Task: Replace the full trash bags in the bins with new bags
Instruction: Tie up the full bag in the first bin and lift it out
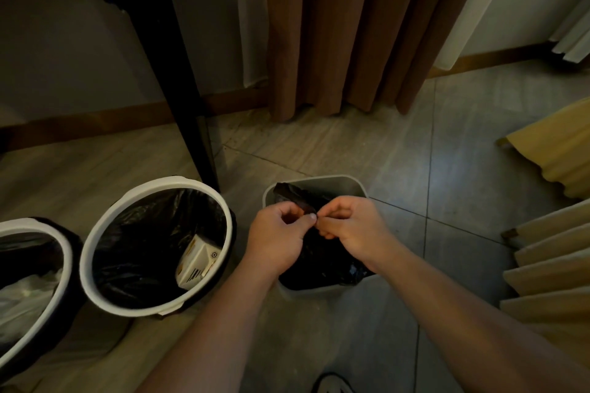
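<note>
Black bag (322, 262) sits in the grey bin (332, 183) on the floor, by the curtain. L hand (277, 233) & R hand (351, 226) both pinch its top w/ curled fingers, prob tying it shut. Next: pull tight, lift out. Round bin (95, 239) is just left of it.

The room is dim and warm-toned, with a pale sheen on the floor tiles (402, 201) right of centre. The upper left corner sinks to near black, and the black bin liner (134, 233) loses its folds in shadow. Wide-angle distortion bows the brown curtain (335, 25) and slants the frame's edges; fine detail is slightly soft throughout.
</note>
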`<state>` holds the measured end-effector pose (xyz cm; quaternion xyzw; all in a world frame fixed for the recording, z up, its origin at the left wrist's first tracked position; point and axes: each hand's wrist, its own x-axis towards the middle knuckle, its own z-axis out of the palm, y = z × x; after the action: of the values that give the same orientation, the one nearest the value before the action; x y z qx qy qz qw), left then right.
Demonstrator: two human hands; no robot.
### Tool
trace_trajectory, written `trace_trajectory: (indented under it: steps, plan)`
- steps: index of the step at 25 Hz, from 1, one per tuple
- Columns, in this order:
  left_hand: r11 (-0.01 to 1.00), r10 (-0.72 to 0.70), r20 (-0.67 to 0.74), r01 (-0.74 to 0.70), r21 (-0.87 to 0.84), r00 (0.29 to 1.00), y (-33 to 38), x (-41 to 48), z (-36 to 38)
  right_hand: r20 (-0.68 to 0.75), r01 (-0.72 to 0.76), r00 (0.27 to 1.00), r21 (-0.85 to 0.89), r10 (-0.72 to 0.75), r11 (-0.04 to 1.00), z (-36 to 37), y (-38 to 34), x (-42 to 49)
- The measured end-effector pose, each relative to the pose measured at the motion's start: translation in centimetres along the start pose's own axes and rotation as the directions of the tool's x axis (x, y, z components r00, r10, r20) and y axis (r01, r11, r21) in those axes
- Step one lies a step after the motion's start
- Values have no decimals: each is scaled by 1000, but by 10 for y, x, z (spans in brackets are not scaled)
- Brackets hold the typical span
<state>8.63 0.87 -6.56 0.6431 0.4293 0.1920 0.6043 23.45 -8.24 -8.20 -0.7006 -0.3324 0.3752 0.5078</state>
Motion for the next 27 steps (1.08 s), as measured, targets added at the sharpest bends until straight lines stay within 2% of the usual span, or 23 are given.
trace_trajectory:
  steps: [7, 13, 15, 17, 22, 24, 27]
  plan:
    - [944, -85, 43, 95, -315, 995, -5, -4, 1, 8, 19, 1000, -66, -19, 998, 3, 4, 3]
    - [870, -141, 120, 181, -459, 983, -6, -5, 2, 56, 46, 998, -152, -38, 987, 5, 5, 2]
    - [866, -146, 115, 183, -466, 983, -8, -6, 3, 62, 43, 998, -142, -34, 989, 4, 3, 2]
    - [888, -109, 99, 142, -437, 989, -9, -7, 3, 49, 5, 999, -59, -2, 998, 3, -2, 2]
    - [966, 4, 82, 17, -257, 997, -14, -8, -1, 126, -45, 991, 81, 35, 996, 6, -9, -1]
    - [957, 0, 88, 26, -289, 996, -14, -8, -4, 128, -62, 991, 144, 44, 988, 6, -9, -1]
    - [905, -44, 109, 86, -417, 993, -14, -8, -9, 124, -74, 991, 141, 56, 987, 5, -10, -1]
